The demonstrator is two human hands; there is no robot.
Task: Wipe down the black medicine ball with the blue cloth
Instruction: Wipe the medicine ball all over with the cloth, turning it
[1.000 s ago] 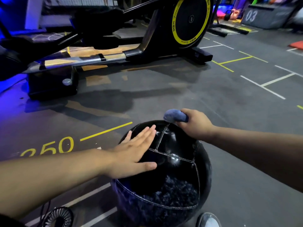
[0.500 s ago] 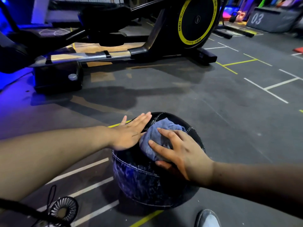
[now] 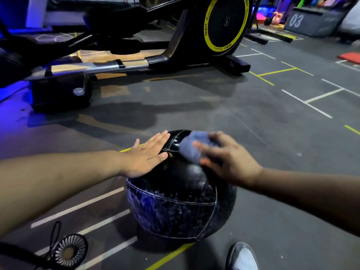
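- Round black stitched-leather medicine ball: rests on the dark grey rubber gym floor, low centre of view, over a yellow floor line.
- Left hand: at the ball's 10 o'clock. Palm flat on the upper surface, fingers straight and together, pointing toward 1 o'clock. It grasps nothing.
- Right hand: at the ball's 1 o'clock, motion-blurred. Fingers curl round a bunched blue cloth and hold it against the ball's top.
- Blue cloth: at the ball's 12 o'clock, touching the leather beside a seam. It is just beside the left fingertips; whether they touch cannot be told.
- Small round black handheld fan with a loop strap: on the floor at the ball's 8 o'clock.
- Grey shoe toe: at the ball's 5 o'clock.
- Black elliptical trainer with a yellow-ringed flywheel: well apart at 12 o'clock.
- Grey box marked "03": far off at 2 o'clock.
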